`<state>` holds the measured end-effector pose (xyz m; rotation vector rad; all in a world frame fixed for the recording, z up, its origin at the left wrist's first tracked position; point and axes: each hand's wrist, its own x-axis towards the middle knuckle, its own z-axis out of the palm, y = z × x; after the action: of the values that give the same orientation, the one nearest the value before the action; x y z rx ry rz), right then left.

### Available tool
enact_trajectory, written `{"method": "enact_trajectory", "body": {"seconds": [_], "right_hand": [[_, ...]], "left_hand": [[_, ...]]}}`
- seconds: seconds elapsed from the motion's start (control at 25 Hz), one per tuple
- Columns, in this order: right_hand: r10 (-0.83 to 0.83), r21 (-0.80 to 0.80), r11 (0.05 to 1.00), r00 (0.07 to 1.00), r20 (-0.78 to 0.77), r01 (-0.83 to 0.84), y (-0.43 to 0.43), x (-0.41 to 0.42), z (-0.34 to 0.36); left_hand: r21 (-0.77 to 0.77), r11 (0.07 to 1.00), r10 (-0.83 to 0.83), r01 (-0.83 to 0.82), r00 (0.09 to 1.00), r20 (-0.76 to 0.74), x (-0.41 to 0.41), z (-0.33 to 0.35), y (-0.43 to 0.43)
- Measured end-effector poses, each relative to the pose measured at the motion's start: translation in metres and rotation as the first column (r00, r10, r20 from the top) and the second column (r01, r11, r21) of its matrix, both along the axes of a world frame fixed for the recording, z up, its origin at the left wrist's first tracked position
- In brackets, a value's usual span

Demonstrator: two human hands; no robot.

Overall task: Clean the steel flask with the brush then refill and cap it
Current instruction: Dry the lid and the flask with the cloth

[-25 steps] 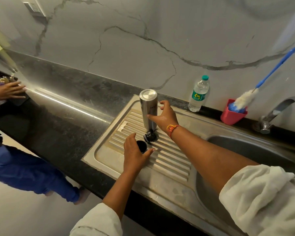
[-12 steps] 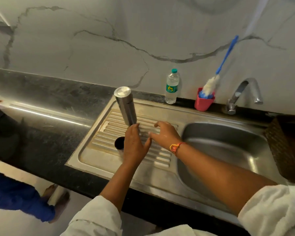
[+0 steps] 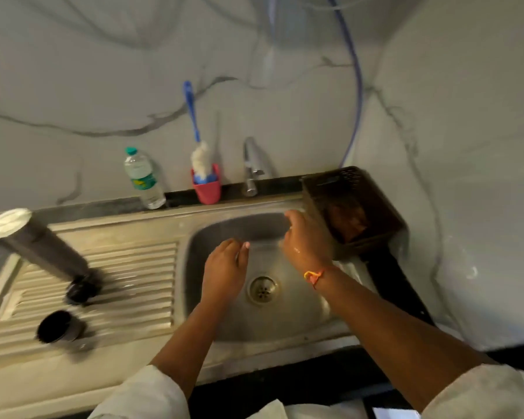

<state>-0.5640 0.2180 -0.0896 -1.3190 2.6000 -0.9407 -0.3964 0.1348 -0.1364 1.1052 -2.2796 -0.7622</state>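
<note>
Nearest, a dark cap is sitting on the ribbed drainboard. Just beyond, the left hand and right hand are hovering over the sink basin — fingers loosely curled, holding nothing. Left of them the steel flask is standing mouth-down on the drainboard. Against the wall, the blue-handled brush is resting in a pink cup — beside the tap.

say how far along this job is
Cylindrical steel flask stands mouth down on the ribbed drainboard, dark round cap off beside it. Left hand and right hand hover empty over the basin. Blue-handled white brush sits in its red cup; brushing unconfirmed. Refilling and capping remain.
</note>
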Motion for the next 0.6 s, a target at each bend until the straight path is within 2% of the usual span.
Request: {"method": "enact_trajectory", "body": {"seconds": [0.08, 0.12, 0.2, 0.28, 0.36, 0.48, 0.6], "right_hand": [[-0.109, -0.043, 0.994, 0.99, -0.088, 0.105, 0.018, -0.049, 0.0], [-0.152, 0.0, 0.988, 0.984, -0.098, 0.153, 0.024, -0.073, -0.001], [-0.163, 0.213, 0.96, 0.982, -0.096, 0.18, 0.026, -0.113, -0.007], [-0.109, 0.451, 0.885, 0.993, -0.044, 0.117, 0.024, -0.138, -0.015], [-0.115, 0.582, 0.809, 0.993, 0.013, 0.086, 0.02, -0.151, -0.024], [-0.248, 0.514, 0.838, 0.967, 0.058, 0.184, 0.011, -0.162, -0.028], [-0.267, 0.502, 0.843, 0.961, 0.074, 0.196, 0.008, -0.168, -0.032]], "left_hand": [[0.017, 0.997, -0.069, 0.069, 0.998, 0.007, -0.03, 0.001, 0.01], [0.028, 0.995, -0.1, 0.099, 0.995, 0.021, -0.044, 0.0, 0.015], [0.056, 0.989, -0.138, 0.134, 0.987, 0.079, -0.062, -0.004, 0.024], [0.073, 0.987, -0.155, 0.147, 0.98, 0.128, -0.074, -0.009, 0.031], [0.102, 0.983, -0.169, 0.154, 0.973, 0.157, -0.08, -0.012, 0.037], [0.131, 0.978, -0.183, 0.16, 0.965, 0.187, -0.078, -0.012, 0.043], [0.141, 0.982, -0.151, 0.125, 0.97, 0.19, -0.072, -0.011, 0.043]]}}
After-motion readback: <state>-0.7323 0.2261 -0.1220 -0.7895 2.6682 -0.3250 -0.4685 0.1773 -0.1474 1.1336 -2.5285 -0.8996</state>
